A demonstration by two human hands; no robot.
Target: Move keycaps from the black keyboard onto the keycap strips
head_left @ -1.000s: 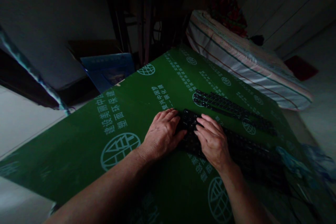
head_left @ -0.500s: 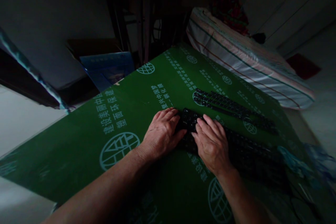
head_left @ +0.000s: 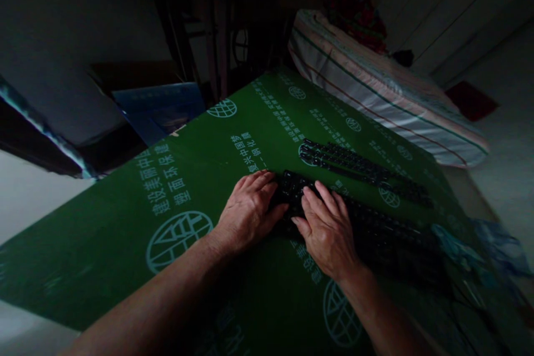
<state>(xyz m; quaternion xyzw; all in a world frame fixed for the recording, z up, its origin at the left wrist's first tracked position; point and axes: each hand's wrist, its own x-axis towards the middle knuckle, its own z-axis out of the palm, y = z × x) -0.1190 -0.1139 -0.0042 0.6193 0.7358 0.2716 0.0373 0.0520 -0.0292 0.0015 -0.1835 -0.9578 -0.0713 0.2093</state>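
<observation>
A long black keyboard (head_left: 387,228) lies slantwise on the green board, its details dark. My left hand (head_left: 250,203) is closed round its left end, with fingers along the far side and the thumb on the near side. On the keys just right of it rests my right hand (head_left: 327,225). Its fingers are close together over the top and its thumb is toward the near edge; anything small under the fingertips is hidden. Beyond the keyboard, several rows of loose black keycaps (head_left: 362,169) lie on the board.
The green board (head_left: 200,150) carries pale printed characters and globe emblems. A crumpled teal bag (head_left: 459,247) lies by the keyboard's right end, near a dark cable (head_left: 467,300). Behind stands a bed with a striped sheet (head_left: 375,94); a blue box (head_left: 162,108) is at the back left.
The whole view has shifted slightly, so everything sits a little further left. Both hands stay at the keyboard's left end; the right fingers have barely moved over the keys.
</observation>
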